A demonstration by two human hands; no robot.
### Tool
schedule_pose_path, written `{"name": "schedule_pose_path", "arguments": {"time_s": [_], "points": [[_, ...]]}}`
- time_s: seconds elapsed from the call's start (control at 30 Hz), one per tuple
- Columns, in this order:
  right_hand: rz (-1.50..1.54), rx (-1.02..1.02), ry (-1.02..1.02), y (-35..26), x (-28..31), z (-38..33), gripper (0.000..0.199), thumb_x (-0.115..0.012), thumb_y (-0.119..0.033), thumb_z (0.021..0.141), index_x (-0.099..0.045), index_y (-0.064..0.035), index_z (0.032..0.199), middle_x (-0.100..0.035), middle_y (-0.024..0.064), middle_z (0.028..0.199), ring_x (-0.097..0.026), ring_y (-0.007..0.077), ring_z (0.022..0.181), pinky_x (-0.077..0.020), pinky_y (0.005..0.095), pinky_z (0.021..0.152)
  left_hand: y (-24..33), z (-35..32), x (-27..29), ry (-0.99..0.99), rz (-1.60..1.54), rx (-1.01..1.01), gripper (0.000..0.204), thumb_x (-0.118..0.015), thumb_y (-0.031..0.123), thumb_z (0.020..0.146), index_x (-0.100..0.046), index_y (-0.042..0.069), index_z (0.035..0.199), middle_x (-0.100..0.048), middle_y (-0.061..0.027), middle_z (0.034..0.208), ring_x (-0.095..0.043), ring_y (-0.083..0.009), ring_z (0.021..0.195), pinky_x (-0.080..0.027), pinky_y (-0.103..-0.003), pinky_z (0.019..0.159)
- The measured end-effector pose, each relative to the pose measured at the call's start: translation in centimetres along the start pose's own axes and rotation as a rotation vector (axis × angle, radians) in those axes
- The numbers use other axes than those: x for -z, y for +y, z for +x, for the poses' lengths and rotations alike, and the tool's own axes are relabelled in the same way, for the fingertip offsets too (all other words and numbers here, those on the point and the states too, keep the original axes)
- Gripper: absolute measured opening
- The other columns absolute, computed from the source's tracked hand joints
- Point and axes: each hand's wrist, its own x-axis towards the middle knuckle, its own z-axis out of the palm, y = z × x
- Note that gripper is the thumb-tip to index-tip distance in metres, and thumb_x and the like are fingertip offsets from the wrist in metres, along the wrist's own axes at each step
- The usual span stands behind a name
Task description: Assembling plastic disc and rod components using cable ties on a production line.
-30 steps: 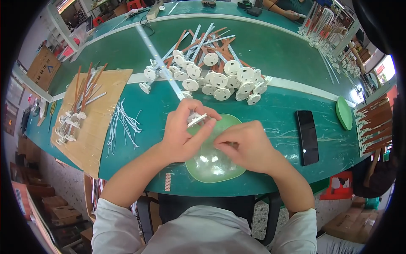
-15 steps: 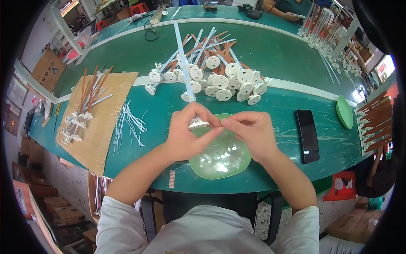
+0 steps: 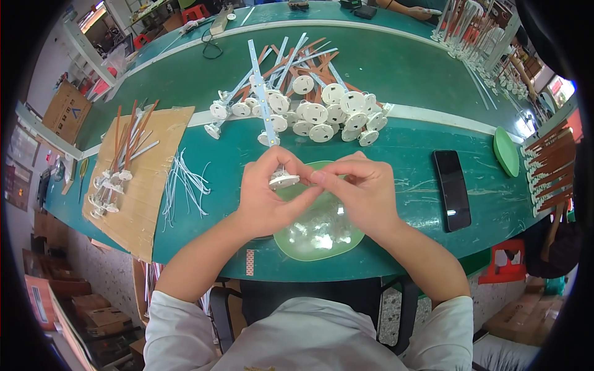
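Note:
Above a light-green plastic tray [image 3: 318, 241], my left hand [image 3: 263, 198] is closed around an LED strip [image 3: 262, 102] with a small white round base [image 3: 285, 180]. The strip points away from me and leans slightly left; the base shows inside the curl of my fingers. My right hand [image 3: 370, 195] pinches with thumb and forefinger, its tips meeting those of the left hand. What lies between the right fingertips is too small to make out. Small shiny clear bits seem to lie in the tray.
Behind my hands lies a pile of LED strips with white round bases [image 3: 320, 132]. Left are white wires [image 3: 184, 185] and more strips on a cardboard sheet [image 3: 139, 204]. A black phone [image 3: 451, 191], a green dish [image 3: 506, 151] and a row of brown strips [image 3: 550, 167] lie right.
The view has shifted slightly. Both hands keep nearly the same pose at the strip, with the right fingers bent a little more and the fingertips still together.

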Motion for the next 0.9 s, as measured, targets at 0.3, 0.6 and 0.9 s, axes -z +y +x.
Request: {"name": "schedule_pose_path", "arguments": {"time_s": [0.3, 0.6, 0.9], "points": [[-0.302, 0.422, 0.126, -0.2, -0.6, -0.2, 0.016, -0.078, -0.007, 0.083, -0.079, -0.0056, 0.099, -0.070, 0.0072, 0.091, -0.058, 0.0137, 0.075, -0.0471, 0.0267, 0.063, 0.3, 0.1, 0.3, 0.077, -0.159, 0.117, 0.039, -0.074, -0.010, 0.082, -0.042, 0.007, 0.095, -0.070, -0.0114, 0.092, -0.066, -0.0127, 0.086, -0.053, -0.028, 0.077], [-0.313, 0.490, 0.085, 1.3, -0.1, 0.2, 0.015, -0.075, -0.001, 0.083, -0.076, -0.0016, 0.098, -0.070, 0.0102, 0.088, -0.066, 0.0173, 0.071, -0.0518, 0.0278, 0.063, 0.5, 0.2, 0.3, 0.079, 0.087, 0.019, 0.040, -0.076, -0.010, 0.081, -0.042, 0.007, 0.094, -0.071, -0.0121, 0.090, -0.069, -0.0145, 0.086, -0.055, -0.028, 0.076], [-0.463, 0.622, 0.110, 0.5, 0.2, 0.3, 0.010, -0.074, -0.001, 0.082, -0.072, -0.0002, 0.092, -0.069, 0.0124, 0.085, -0.068, 0.0256, 0.072, -0.0540, 0.0326, 0.061, 0.4, 0.5, 0.9, 0.037, 0.101, -0.008, 0.039, -0.075, -0.010, 0.081, -0.042, 0.007, 0.094, -0.070, -0.0137, 0.089, -0.068, -0.0150, 0.086, -0.056, -0.029, 0.076]]}}
